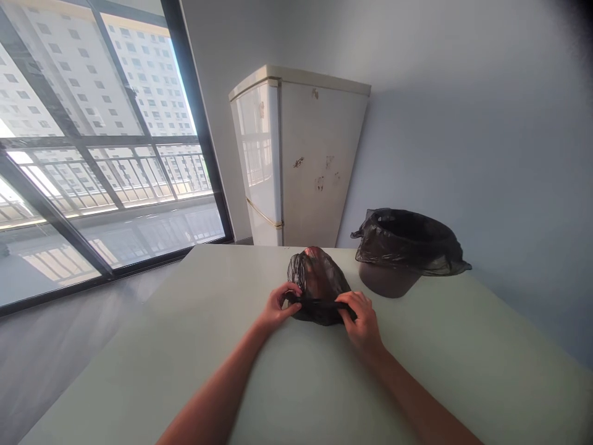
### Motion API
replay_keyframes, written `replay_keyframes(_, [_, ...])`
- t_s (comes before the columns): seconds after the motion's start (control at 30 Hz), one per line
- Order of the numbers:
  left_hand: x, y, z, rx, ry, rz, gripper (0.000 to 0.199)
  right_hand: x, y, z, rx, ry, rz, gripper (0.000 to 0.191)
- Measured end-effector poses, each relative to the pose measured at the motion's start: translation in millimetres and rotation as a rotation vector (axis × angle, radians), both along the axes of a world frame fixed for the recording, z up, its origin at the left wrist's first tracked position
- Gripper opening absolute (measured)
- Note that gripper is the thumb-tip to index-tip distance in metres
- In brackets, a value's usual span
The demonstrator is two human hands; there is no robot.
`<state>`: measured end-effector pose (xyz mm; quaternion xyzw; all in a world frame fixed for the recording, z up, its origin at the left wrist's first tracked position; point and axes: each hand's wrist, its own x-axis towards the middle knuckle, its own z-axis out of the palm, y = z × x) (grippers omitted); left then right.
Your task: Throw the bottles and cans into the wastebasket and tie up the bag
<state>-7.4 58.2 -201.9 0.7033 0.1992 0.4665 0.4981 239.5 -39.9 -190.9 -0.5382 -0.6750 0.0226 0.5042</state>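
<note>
A thin black plastic bag (319,278) lies on the pale table, with something reddish showing through its far part. My left hand (279,307) pinches the left end of the bag's near edge between thumb and fingers. At the right end of that edge, my right hand (362,318) grips the plastic the same way. The edge between the hands looks folded or bunched into a dark band. What exactly is inside the bag cannot be made out.
A dark bin (389,279) lined with a black bag (407,247) stands at the table's back right. Behind the table (199,321) is a white fridge (319,161) with brown marks. Glass doors (106,148) are at the left.
</note>
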Motion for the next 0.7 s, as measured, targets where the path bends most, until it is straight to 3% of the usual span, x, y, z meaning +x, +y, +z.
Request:
replay_keyframes(0.1, [1, 1, -1.7, -0.063, -0.047, -0.038, 0.027, 9, 1, -2.5, -0.095, 0.388, -0.164, 0.019])
replay_keyframes(0.17, [1, 3, -2.2, -0.115, -0.078, 0.008, 0.026, 16, 4, -5.9, -0.099, 0.572, -0.277, 0.024])
replay_keyframes(0.33, [-1, 6, -1.4, -0.207, -0.204, 0.191, 0.018, 29, 16, -22.9, -0.034, 0.702, -0.406, 0.023])
replay_keyframes(0.47, [-3, 8, -0.4, -0.234, -0.238, 0.235, 0.015, 29, 17, -25.9, -0.001, 0.721, -0.454, 0.017])
replay_keyframes(0.53, [-3, 9, -0.3, -0.269, -0.259, 0.257, 0.021, 26, 10, -18.8, 0.048, 0.662, -0.477, 0.029])
replay_keyframes(0.6, [-3, 10, -0.3, -0.307, -0.277, 0.294, 0.03, 21, -1, -8.0, 0.214, 0.436, -0.452, 0.039])
replay_keyframes(0.7, [-1, 11, 0.4, -0.356, -0.294, 0.314, 0.035, 7, -18, 8.3, 0.477, -0.092, -0.182, 0.04])
